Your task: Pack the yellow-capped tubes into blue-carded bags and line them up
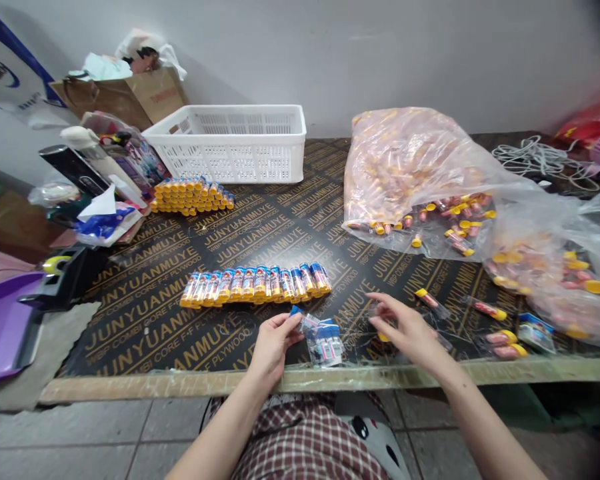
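My left hand (275, 340) pinches a small blue-and-clear printed plastic sleeve (295, 311) between thumb and fingertips. Just right of those fingers, near the table's front edge, lies a small pile of similar blue-and-white sleeves (326, 347). My right hand (400, 325) hovers with its fingers apart, close to a yellow-capped tube (383, 337) that it partly hides. Beyond my left hand stretches a row of blue-printed tubes with yellow caps (255, 285). Several plain clear tubes with pink contents and yellow caps (490, 309) lie scattered to the right.
Behind the row sits a stack of yellow-capped tubes (193, 195) and a white plastic basket (240, 157). Large clear bags of tubes (405, 160) fill the right side. A bundle of white cord (545, 162) lies far right. A purple dustpan (10, 320) is at left.
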The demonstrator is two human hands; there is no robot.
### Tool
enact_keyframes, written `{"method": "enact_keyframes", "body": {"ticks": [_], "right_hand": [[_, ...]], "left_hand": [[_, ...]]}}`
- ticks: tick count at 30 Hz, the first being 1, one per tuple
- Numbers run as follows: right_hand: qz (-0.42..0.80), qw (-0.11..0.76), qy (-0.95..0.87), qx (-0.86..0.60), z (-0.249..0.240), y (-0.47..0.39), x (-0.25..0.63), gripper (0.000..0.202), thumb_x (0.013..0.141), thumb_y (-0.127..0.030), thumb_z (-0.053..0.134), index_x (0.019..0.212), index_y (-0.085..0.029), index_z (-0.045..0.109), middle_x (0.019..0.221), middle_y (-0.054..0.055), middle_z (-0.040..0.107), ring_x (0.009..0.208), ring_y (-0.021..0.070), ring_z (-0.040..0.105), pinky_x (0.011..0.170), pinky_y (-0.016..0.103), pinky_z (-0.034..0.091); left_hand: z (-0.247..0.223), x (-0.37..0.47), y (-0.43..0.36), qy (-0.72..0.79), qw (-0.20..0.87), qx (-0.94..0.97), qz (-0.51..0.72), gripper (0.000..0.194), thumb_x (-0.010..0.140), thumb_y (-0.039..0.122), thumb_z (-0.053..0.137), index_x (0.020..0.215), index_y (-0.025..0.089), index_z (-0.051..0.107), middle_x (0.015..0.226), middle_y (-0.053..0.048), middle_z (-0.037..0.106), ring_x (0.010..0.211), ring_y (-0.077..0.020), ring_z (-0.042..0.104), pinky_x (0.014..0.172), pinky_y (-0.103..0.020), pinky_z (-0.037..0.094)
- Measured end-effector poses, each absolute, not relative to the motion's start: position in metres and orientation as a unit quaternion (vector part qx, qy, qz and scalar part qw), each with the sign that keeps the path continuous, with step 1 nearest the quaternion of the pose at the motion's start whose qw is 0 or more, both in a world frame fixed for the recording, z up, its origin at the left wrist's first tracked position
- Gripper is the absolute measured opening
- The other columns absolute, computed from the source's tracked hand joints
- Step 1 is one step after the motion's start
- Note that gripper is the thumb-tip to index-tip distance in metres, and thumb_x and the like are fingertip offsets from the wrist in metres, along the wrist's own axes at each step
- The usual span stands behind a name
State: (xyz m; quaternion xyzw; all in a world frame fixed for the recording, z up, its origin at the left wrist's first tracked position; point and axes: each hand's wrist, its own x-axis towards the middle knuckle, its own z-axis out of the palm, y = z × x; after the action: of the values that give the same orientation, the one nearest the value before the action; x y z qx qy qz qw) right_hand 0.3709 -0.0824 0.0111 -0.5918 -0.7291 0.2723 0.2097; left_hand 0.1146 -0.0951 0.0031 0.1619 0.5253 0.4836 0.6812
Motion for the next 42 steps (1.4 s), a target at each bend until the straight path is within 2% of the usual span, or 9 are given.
{"method": "enact_keyframes", "body": {"ticks": [4, 8, 16, 20, 25, 28, 33, 38, 42], "right_hand": [[0.459, 0.331, -0.65, -0.506, 0.021, -0.109, 0.321, 0.062, 0.083, -0.027, 0.054, 0.14, -0.028, 0.029, 0.085, -0.001, 0.055, 0.068, 0.0124, 0.057, 0.065, 0.027, 0.052], [0.456, 0.385, -0.605, -0.527, 0.019, -0.117, 0.29, 0.079, 0.075, -0.023, 0.064, 0.142, -0.029, 0.024, 0.078, -0.003, 0.054, 0.063, 0.0115, 0.055, 0.063, 0.027, 0.052], [0.377, 0.343, -0.694, -0.509, 0.011, -0.118, 0.278, 0.085, 0.071, -0.011, 0.062, 0.144, -0.033, 0.022, 0.079, -0.003, 0.052, 0.062, 0.0122, 0.053, 0.067, 0.03, 0.052], [0.363, 0.337, -0.711, -0.499, 0.008, -0.119, 0.276, 0.085, 0.071, -0.009, 0.063, 0.143, -0.034, 0.024, 0.094, 0.001, 0.05, 0.063, 0.0124, 0.052, 0.069, 0.032, 0.052], [0.398, 0.358, -0.709, -0.458, 0.017, -0.121, 0.292, 0.089, 0.07, -0.019, 0.07, 0.142, -0.033, 0.021, 0.117, 0.007, 0.046, 0.086, 0.0181, 0.056, 0.085, 0.039, 0.049], [0.39, 0.335, -0.749, -0.419, 0.023, -0.122, 0.303, 0.083, 0.071, -0.012, 0.062, 0.142, -0.03, 0.022, 0.123, 0.008, 0.043, 0.099, 0.0203, 0.053, 0.096, 0.041, 0.044], [0.304, 0.34, -0.799, -0.391, 0.019, -0.118, 0.303, 0.081, 0.068, -0.005, 0.054, 0.14, -0.029, 0.027, 0.134, 0.009, 0.035, 0.128, 0.0272, 0.035, 0.105, 0.046, 0.036], [0.329, 0.363, -0.781, -0.387, 0.016, -0.111, 0.3, 0.087, 0.064, -0.006, 0.054, 0.143, -0.027, 0.022, 0.147, 0.01, 0.024, 0.133, 0.03, 0.031, 0.106, 0.049, 0.035], [0.405, 0.353, -0.767, -0.35, 0.017, -0.112, 0.3, 0.089, 0.061, -0.005, 0.05, 0.143, -0.024, 0.021, 0.142, 0.01, 0.036, 0.128, 0.0272, 0.041, 0.105, 0.046, 0.038]], "left_hand": [[0.001, 0.114, -0.095, 0.535, 0.672, 0.171, 0.482, 0.034, 0.05, 0.038, 0.084, 0.062, 0.01, 0.069, 0.061, -0.003, 0.065, 0.055, -0.0083, 0.055, 0.055, -0.02, 0.047], [0.001, 0.114, -0.096, 0.55, 0.656, 0.18, 0.484, 0.036, 0.051, 0.041, 0.083, 0.058, 0.01, 0.067, 0.058, -0.003, 0.063, 0.052, -0.0082, 0.054, 0.053, -0.02, 0.046], [0.0, 0.118, -0.1, 0.551, 0.631, 0.254, 0.483, 0.034, 0.059, 0.043, 0.078, 0.061, 0.011, 0.067, 0.059, -0.001, 0.063, 0.055, -0.0098, 0.054, 0.058, -0.022, 0.046], [0.003, 0.128, -0.105, 0.502, 0.656, 0.309, 0.471, 0.029, 0.057, 0.032, 0.082, 0.07, 0.013, 0.064, 0.066, 0.0, 0.066, 0.062, -0.0109, 0.058, 0.063, -0.021, 0.047], [0.011, 0.123, -0.101, 0.476, 0.7, 0.238, 0.477, 0.04, 0.054, 0.024, 0.084, 0.084, 0.014, 0.059, 0.074, -0.001, 0.069, 0.064, -0.0118, 0.062, 0.064, -0.024, 0.05], [0.014, 0.116, -0.096, 0.468, 0.718, 0.22, 0.465, 0.046, 0.054, 0.023, 0.084, 0.091, 0.013, 0.059, 0.078, -0.004, 0.069, 0.065, -0.0125, 0.063, 0.063, -0.025, 0.051], [0.016, 0.12, -0.101, 0.458, 0.75, 0.237, 0.414, 0.048, 0.052, 0.025, 0.085, 0.093, 0.01, 0.064, 0.082, -0.007, 0.07, 0.066, -0.0134, 0.064, 0.063, -0.024, 0.051], [0.022, 0.128, -0.108, 0.446, 0.77, 0.265, 0.372, 0.039, 0.062, 0.038, 0.078, 0.084, 0.007, 0.068, 0.072, -0.007, 0.069, 0.058, -0.0113, 0.061, 0.056, -0.021, 0.048], [0.026, 0.129, -0.11, 0.441, 0.781, 0.266, 0.354, 0.036, 0.061, 0.038, 0.079, 0.078, 0.008, 0.068, 0.069, -0.006, 0.068, 0.056, -0.0106, 0.059, 0.054, -0.021, 0.048]]}}
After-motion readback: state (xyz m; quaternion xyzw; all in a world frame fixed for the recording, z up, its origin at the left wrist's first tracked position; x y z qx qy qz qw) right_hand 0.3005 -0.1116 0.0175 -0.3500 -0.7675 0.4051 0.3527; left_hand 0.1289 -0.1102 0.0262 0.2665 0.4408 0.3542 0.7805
